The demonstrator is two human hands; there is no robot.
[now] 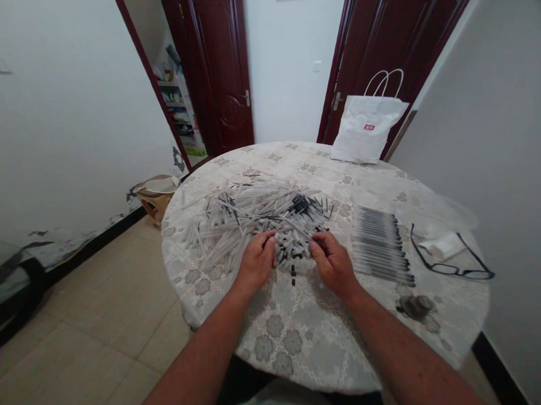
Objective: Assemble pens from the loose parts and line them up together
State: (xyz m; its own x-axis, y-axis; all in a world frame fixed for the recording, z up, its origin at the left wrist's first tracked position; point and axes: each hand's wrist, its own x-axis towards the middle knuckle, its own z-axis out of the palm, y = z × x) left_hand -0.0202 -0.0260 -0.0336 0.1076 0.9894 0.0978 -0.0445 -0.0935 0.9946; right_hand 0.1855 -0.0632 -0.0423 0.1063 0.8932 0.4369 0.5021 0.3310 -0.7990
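Observation:
A wide heap of whitish translucent pen barrels [227, 232] lies on the table, mixed with thin dark sticks that look like pen refills. At its near edge are small white pieces [290, 241], and a cluster of black pieces [300, 203] sits on top. My left hand [257, 257] is closed in a pinch at the left of the white pieces. To their right, my right hand [333, 261] is also pinched closed. What either set of fingertips holds is too small to make out. Two small black caps [293, 274] lie between my hands.
A row of pens with black ends [381, 245] lies right of my right hand. Beyond are black-framed glasses [455, 270] and a small white roll [443, 246]. A dark grey metal object [416, 306] stands near the right edge. A white paper bag [369, 128] stands at the back.

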